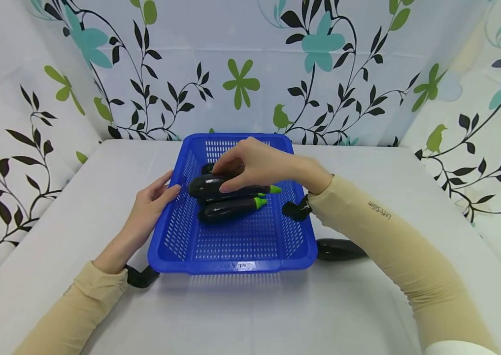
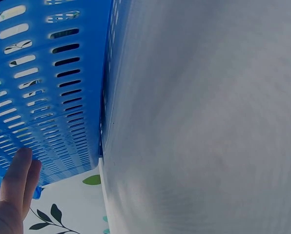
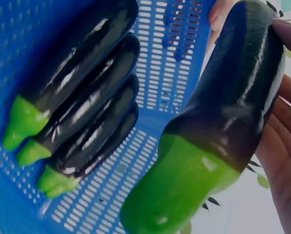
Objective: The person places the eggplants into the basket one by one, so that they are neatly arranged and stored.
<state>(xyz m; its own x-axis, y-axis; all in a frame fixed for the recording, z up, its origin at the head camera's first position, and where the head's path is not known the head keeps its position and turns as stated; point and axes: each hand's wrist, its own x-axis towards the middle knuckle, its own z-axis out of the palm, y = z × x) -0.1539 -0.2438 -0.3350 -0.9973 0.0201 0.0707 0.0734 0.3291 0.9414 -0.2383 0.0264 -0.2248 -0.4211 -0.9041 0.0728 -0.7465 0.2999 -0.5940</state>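
Centre frame in the head view, a blue basket point(image 1: 232, 256) sits on the white table point(image 1: 250, 305). The right hand point(image 1: 254, 165) hovers over it, fingers curled around a dark eggplant point(image 1: 208, 186) with a green stem end; more eggplants point(image 1: 228, 209) lie side by side just below it in the basket. The left hand point(image 1: 150, 204) rests against the basket's left rim, fingers fairly straight and together. Another eggplant point(image 1: 339, 249) lies on the table at lower right, beside the basket.

Lower left of the left wrist view, the fingertips point(image 2: 18, 170) lie flat against the slotted basket wall point(image 2: 48, 97), steadying it.

Right of the right wrist view, the held eggplant point(image 3: 218, 126) is clasped between thumb and fingers point(image 3: 287, 161); three others point(image 3: 82, 97) lie parallel on the basket floor at left.

To do this well, I judge the held one should go down parallel to its neighbours, stem the same way, lowered gently while the other hand braces the rim.
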